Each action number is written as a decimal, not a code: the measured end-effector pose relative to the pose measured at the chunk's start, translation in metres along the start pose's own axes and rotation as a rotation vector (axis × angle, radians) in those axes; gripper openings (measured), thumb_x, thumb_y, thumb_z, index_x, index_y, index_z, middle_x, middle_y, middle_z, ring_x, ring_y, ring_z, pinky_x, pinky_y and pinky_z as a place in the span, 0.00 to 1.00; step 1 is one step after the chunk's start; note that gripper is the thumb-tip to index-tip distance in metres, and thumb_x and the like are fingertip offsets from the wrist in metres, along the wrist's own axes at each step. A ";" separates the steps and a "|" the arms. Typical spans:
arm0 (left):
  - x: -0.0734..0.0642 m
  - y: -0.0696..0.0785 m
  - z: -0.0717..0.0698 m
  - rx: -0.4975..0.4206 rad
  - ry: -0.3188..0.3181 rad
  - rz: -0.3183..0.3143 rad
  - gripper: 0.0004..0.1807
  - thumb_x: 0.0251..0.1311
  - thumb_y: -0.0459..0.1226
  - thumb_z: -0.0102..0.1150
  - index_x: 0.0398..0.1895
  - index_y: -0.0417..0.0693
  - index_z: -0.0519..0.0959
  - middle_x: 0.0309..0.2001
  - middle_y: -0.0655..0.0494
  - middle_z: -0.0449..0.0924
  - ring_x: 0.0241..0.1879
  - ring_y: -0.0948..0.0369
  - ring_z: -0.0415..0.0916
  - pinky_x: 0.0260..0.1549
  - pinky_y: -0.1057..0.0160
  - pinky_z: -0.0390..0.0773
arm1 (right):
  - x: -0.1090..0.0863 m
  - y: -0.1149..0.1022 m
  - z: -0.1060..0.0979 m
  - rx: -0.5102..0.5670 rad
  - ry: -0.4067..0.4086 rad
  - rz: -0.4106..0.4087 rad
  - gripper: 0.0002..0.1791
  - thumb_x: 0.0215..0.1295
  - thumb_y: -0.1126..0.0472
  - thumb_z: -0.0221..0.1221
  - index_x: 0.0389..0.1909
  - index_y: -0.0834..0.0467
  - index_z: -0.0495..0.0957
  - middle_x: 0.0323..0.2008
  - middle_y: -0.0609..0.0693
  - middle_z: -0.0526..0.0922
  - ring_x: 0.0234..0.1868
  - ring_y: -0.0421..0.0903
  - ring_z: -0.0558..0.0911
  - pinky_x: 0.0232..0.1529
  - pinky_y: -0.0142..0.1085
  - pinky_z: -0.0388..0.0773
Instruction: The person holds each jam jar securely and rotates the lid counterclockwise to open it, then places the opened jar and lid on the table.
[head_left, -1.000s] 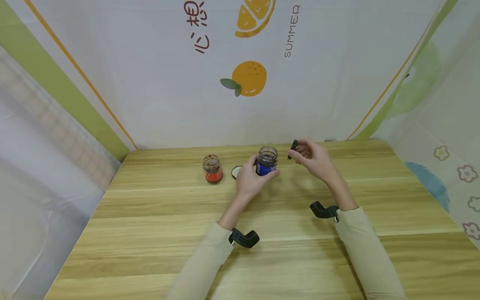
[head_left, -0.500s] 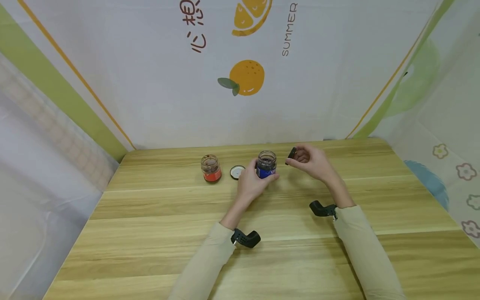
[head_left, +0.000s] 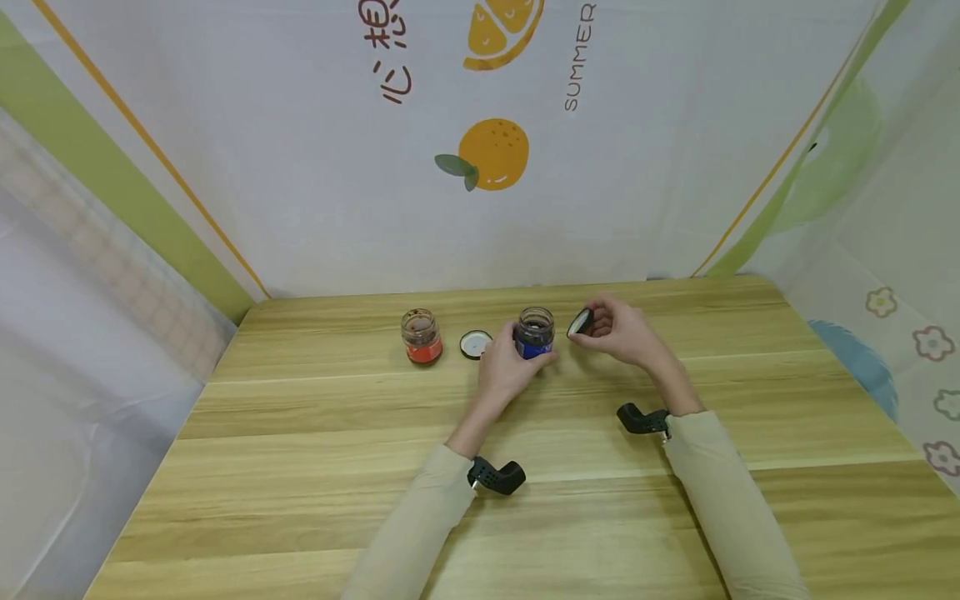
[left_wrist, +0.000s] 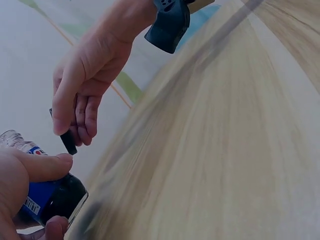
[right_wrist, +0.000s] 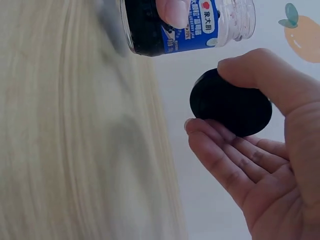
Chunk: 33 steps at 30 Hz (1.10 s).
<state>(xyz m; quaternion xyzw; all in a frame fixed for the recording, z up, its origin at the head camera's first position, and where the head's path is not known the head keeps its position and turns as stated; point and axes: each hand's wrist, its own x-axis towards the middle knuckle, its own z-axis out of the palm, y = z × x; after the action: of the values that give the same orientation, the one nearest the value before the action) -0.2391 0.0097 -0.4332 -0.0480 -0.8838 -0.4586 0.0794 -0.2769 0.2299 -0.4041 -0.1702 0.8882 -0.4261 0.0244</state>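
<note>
My left hand [head_left: 501, 367] grips a glass jar [head_left: 535, 343] with a blue label and dark contents, thumb and fingers round its sides. The jar's mouth is uncovered. To its right, my right hand [head_left: 624, 333] pinches a round black lid [head_left: 580, 322] by the rim, tilted so that its white inside shows in the head view. In the right wrist view the lid's black top [right_wrist: 230, 102] faces the camera, with the thumb on one edge and fingers beneath. A small gap separates lid and jar there.
A second open jar [head_left: 422, 340] with a red label stands to the left on the wooden table [head_left: 315, 467]. Between the jars lies another lid [head_left: 475, 344], white inside up, beside my left hand. A printed cloth [head_left: 337, 208] hangs behind the table's back edge.
My right hand has lowered and turned the lid, so its white inside now shows. My left hand has lowered slightly with the blue-labelled jar, and more of the lid on the table shows.
</note>
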 end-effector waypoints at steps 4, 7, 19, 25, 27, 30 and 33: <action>0.001 -0.003 0.002 -0.002 -0.001 0.006 0.36 0.52 0.48 0.78 0.61 0.42 0.74 0.51 0.47 0.83 0.51 0.50 0.81 0.50 0.50 0.78 | 0.000 0.003 0.002 -0.016 -0.015 0.005 0.34 0.61 0.62 0.71 0.62 0.73 0.68 0.47 0.65 0.81 0.46 0.57 0.83 0.48 0.45 0.82; 0.001 -0.004 0.003 -0.013 0.002 0.010 0.36 0.52 0.48 0.78 0.61 0.42 0.74 0.51 0.46 0.83 0.51 0.49 0.81 0.50 0.50 0.78 | 0.001 0.005 0.003 -0.020 -0.026 0.013 0.35 0.61 0.65 0.71 0.63 0.74 0.66 0.49 0.67 0.80 0.48 0.59 0.82 0.49 0.45 0.82; 0.004 -0.003 0.010 0.007 0.007 -0.029 0.38 0.53 0.48 0.77 0.63 0.42 0.73 0.53 0.45 0.82 0.53 0.49 0.80 0.50 0.50 0.78 | 0.003 0.014 0.010 -0.038 -0.063 0.021 0.34 0.60 0.66 0.70 0.63 0.74 0.67 0.49 0.67 0.79 0.47 0.59 0.82 0.49 0.44 0.82; 0.004 -0.002 0.011 -0.006 0.018 -0.040 0.37 0.53 0.48 0.77 0.62 0.42 0.72 0.54 0.45 0.81 0.53 0.49 0.79 0.51 0.49 0.78 | 0.004 0.019 0.013 -0.023 -0.072 0.034 0.35 0.61 0.65 0.70 0.64 0.75 0.67 0.50 0.67 0.79 0.49 0.59 0.81 0.50 0.45 0.81; 0.004 -0.002 0.012 -0.009 0.014 -0.043 0.37 0.54 0.47 0.77 0.62 0.42 0.72 0.54 0.44 0.81 0.53 0.49 0.79 0.51 0.50 0.78 | 0.003 0.020 0.014 -0.019 -0.071 0.041 0.35 0.62 0.64 0.70 0.65 0.75 0.66 0.51 0.68 0.79 0.50 0.59 0.81 0.51 0.46 0.80; 0.005 -0.003 0.014 -0.015 0.010 -0.049 0.37 0.54 0.47 0.77 0.63 0.43 0.72 0.55 0.44 0.80 0.54 0.49 0.79 0.51 0.49 0.78 | 0.003 0.020 0.013 -0.018 -0.069 0.049 0.35 0.63 0.64 0.69 0.65 0.75 0.66 0.51 0.68 0.78 0.50 0.60 0.81 0.51 0.48 0.80; 0.006 -0.003 0.015 -0.030 0.010 -0.055 0.38 0.54 0.47 0.77 0.64 0.43 0.71 0.56 0.44 0.79 0.56 0.49 0.78 0.53 0.49 0.77 | 0.002 0.020 0.013 -0.026 -0.064 0.051 0.34 0.63 0.64 0.69 0.65 0.75 0.66 0.51 0.67 0.78 0.50 0.60 0.80 0.51 0.49 0.80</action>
<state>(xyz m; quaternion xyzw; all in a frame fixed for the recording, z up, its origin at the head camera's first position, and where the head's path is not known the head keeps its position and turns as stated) -0.2466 0.0202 -0.4429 -0.0227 -0.8773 -0.4741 0.0707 -0.2825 0.2310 -0.4276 -0.1616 0.8964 -0.4081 0.0614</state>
